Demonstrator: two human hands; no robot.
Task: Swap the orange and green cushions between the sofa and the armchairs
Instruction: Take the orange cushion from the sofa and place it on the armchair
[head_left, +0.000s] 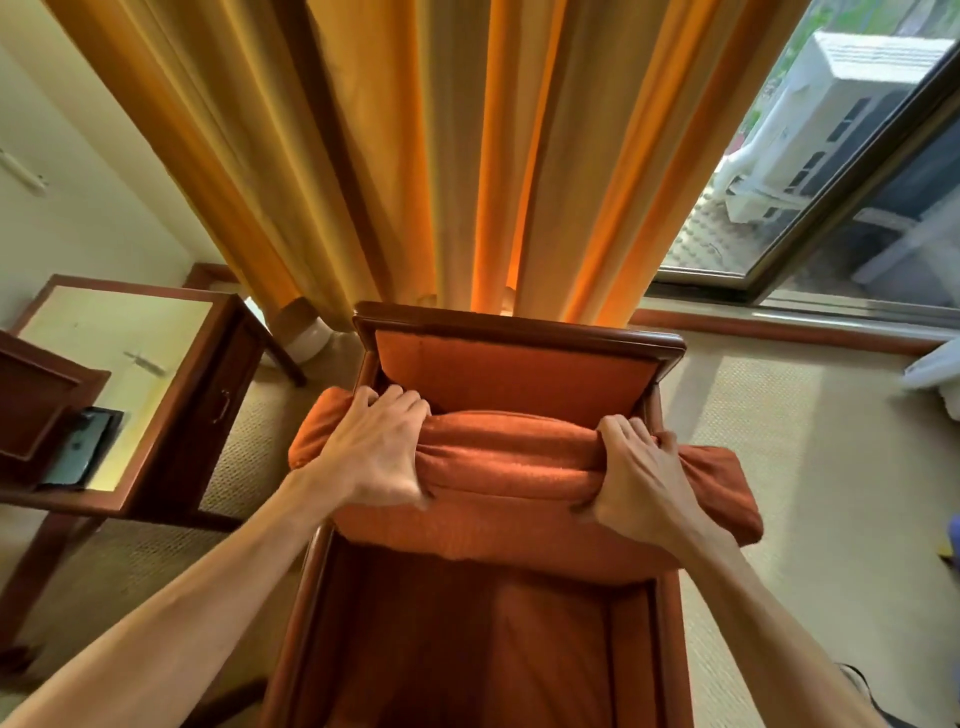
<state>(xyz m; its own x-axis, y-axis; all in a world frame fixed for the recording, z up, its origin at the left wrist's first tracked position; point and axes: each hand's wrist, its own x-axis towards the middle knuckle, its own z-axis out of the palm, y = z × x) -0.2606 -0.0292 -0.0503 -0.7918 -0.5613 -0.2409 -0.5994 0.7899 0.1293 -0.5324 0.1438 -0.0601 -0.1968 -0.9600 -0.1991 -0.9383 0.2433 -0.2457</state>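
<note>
Both hands grip the orange cushion (519, 467) above the armchair (488, 639) seat: left hand (371, 452) and right hand (641, 480) closed around its bunched top edge. It looks soft, light and easily squeezed. Yellow curtains (415, 156), carpet (810, 493) and a wooden worktop (171, 405) surround it.

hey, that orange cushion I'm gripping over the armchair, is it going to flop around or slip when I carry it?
Probably floppy: the orange cushion bunches into folds where the left hand and right hand squeeze it, and its ends overhang the armchair. Likely light for its size, since it dents easily. The fabric looks textured, so slipping seems unlikely.
</note>
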